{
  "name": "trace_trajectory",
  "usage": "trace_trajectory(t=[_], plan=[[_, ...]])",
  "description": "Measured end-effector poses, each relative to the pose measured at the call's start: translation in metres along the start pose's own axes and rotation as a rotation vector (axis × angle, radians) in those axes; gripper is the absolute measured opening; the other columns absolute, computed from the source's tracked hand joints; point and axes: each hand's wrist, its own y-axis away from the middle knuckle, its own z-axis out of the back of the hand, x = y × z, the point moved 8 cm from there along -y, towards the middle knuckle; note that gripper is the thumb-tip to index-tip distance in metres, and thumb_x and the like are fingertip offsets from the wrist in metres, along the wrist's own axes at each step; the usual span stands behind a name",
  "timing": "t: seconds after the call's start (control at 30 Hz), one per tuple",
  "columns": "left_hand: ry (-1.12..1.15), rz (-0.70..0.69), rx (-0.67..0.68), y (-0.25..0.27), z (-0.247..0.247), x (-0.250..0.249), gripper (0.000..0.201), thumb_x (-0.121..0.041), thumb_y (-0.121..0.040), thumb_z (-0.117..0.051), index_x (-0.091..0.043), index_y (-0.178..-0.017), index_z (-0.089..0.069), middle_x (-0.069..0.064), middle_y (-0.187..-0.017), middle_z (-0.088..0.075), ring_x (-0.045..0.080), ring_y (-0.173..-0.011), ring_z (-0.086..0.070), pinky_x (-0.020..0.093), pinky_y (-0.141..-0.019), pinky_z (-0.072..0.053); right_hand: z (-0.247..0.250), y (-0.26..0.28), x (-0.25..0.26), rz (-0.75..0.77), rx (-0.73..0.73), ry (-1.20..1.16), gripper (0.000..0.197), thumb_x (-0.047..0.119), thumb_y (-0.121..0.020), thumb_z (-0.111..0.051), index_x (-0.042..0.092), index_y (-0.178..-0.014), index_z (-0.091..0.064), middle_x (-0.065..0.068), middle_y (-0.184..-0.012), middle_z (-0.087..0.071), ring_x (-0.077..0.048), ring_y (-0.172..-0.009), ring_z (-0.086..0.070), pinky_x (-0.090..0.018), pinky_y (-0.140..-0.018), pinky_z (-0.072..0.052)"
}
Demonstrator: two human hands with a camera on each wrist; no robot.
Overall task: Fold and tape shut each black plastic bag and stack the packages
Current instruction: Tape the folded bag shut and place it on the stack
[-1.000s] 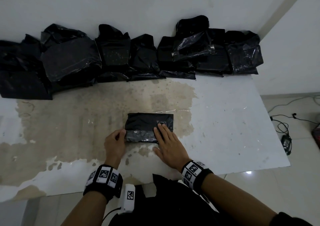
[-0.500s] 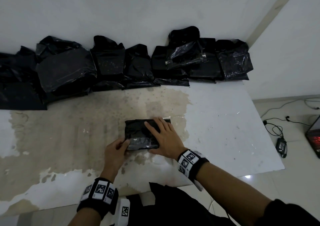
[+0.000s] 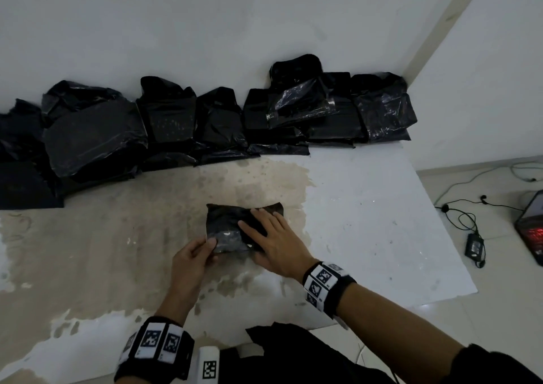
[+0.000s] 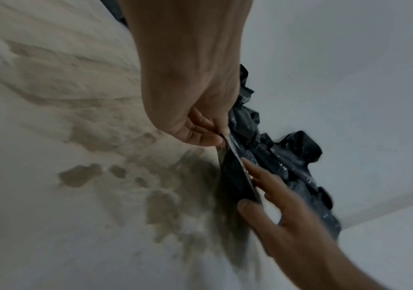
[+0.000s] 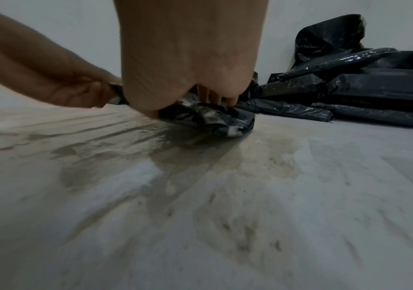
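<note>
Black folded bag [image 3: 232, 226] pinched by left hand [image 3: 192, 258], right hand [image 3: 271, 244] flat atop, packages [image 3: 205, 119] behind.

text: none legible | wristbands [image 3: 321, 280]: square black-and-white code markers only, no letters or numbers

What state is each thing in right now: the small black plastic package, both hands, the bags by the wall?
Small folded black plastic package: flat on the stained white table.
Left hand: pinching the package's near-left corner.
Right hand: fingers straight, pressing its top.
Black plastic bags along the wall: piled, untouched.
</note>
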Motion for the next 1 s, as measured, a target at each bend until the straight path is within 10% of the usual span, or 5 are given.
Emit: trace_trajectory(t=[0.37, 0.5, 0.6, 0.8, 1.0], plan=[[0.059, -0.026, 0.254, -0.02, -0.117, -0.053, 0.013, -0.017, -0.097, -0.062, -0.012, -0.105, -0.071, 0.004, -0.097, -0.077, 0.014, -0.084, -0.073, 0.024, -0.073, -0.058, 0.077, 0.04, -0.078, -0.236, -0.424, -0.033, 0.052, 0.018, -0.099, -0.048, 0.016, -0.151, -0.045, -0.014, -0.142, -0.055, -0.033, -0.127, -0.054, -0.044, -0.103, -0.045], [-0.517, -0.291, 0.227, -0.035, -0.13, -0.036, 0.019, -0.027, -0.1, -0.06, -0.019, -0.113, -0.072, 0.001, -0.112, -0.074, 0.01, -0.095, -0.069, 0.015, -0.081, -0.05, 0.101, 0.073, -0.163, -0.416, -0.394, 0.137, 0.06, 0.01, -0.094, -0.053, 0.025, -0.151, -0.045, -0.008, -0.145, -0.053, -0.031, -0.134, -0.045, -0.046, -0.107, -0.038], [-0.992, -0.56, 0.245, -0.034, -0.139, -0.008, 0.043, -0.036, -0.099, -0.044, -0.009, -0.124, -0.067, 0.01, -0.127, -0.065, 0.031, -0.115, -0.063, 0.033, -0.099, -0.047, 0.12, 0.097, -0.23, -0.525, -0.362, 0.239, 0.056, 0.011, -0.092, -0.045, 0.026, -0.146, -0.051, -0.008, -0.14, -0.057, -0.034, -0.133, -0.045, -0.048, -0.106, -0.034], [-1.255, -0.546, 0.248, -0.035, -0.139, 0.033, 0.071, -0.051, -0.087, -0.032, -0.019, -0.146, -0.05, 0.007, -0.161, -0.034, 0.031, -0.15, -0.025, 0.05, -0.118, -0.023, 0.13, 0.099, -0.328, -0.504, -0.159, 0.289, 0.065, -0.001, -0.085, -0.053, 0.023, -0.146, -0.053, -0.015, -0.147, -0.05, -0.044, -0.14, -0.039, -0.057, -0.113, -0.031], [-1.285, -0.587, 0.246, -0.033, -0.142, 0.031, 0.063, -0.045, -0.092, -0.034, -0.014, -0.143, -0.053, 0.011, -0.156, -0.039, 0.038, -0.146, -0.032, 0.054, -0.114, -0.032, 0.1, 0.103, -0.357, -0.66, 0.046, 0.012, 0.076, 0.054, -0.087, -0.019, 0.027, -0.155, -0.035, -0.014, -0.166, -0.024, -0.037, -0.154, -0.015, -0.05, -0.124, -0.012]])
